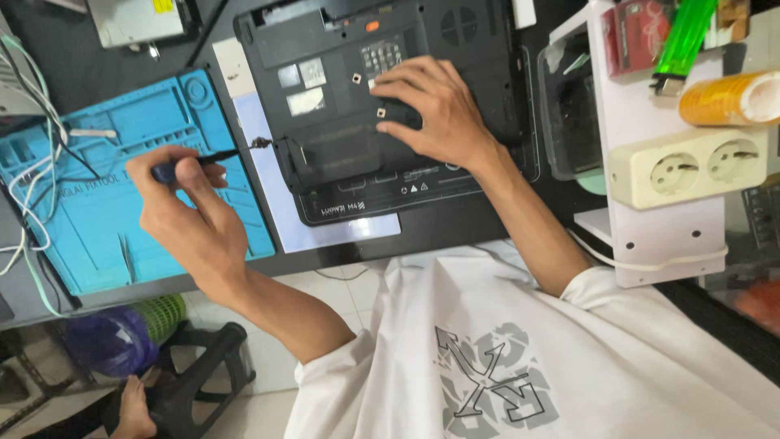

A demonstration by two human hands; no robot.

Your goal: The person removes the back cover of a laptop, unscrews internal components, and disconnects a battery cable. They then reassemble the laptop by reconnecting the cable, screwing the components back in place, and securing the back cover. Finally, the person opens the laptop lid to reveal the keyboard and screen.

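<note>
The person's left hand (191, 215), nearest the camera at the desk's (455, 228) near edge, has its fingers (195, 172) pinched round a thin dark screwdriver (213, 158) above the blue silicone work mat (97, 236); its tip meets the upturned black laptop base (382, 114). The right hand (435, 110) rests spread on that base. At the right edge, a clear plastic box (569, 106) holds dark contents that cannot be made out.

Dark desk (455, 232) under blue repair mat (97, 236) and upturned black laptop (455, 97).
</note>
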